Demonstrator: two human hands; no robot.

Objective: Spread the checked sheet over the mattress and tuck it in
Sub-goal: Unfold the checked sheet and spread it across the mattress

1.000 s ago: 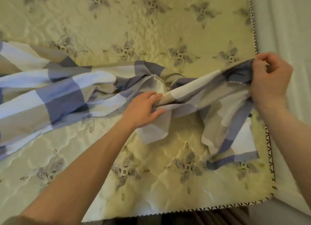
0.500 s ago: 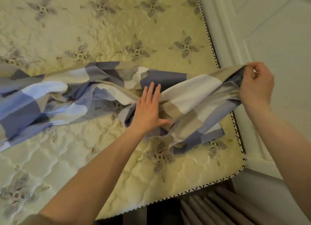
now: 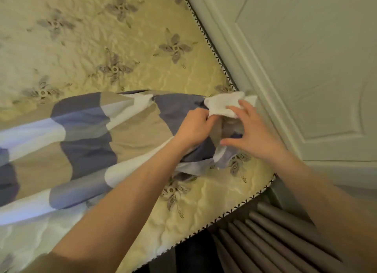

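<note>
1. The checked sheet (image 3: 85,134) lies bunched across the mattress (image 3: 102,38), its white corner at the mattress's right edge.
2. The left hand (image 3: 193,128) grips the sheet beside that corner.
3. The right hand (image 3: 253,136), fingers spread, touches the corner.

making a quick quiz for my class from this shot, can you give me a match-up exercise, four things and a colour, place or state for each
Things
1. checked sheet
2. mattress
3. left hand
4. pleated grey fabric

Descriptions
a. beyond the mattress's piped edge, lower right of the view
b. fingers curled round bunched cloth
c. blue, beige and white squares
d. yellow quilting with flower motifs

Pairs: 1-c, 2-d, 3-b, 4-a
</note>
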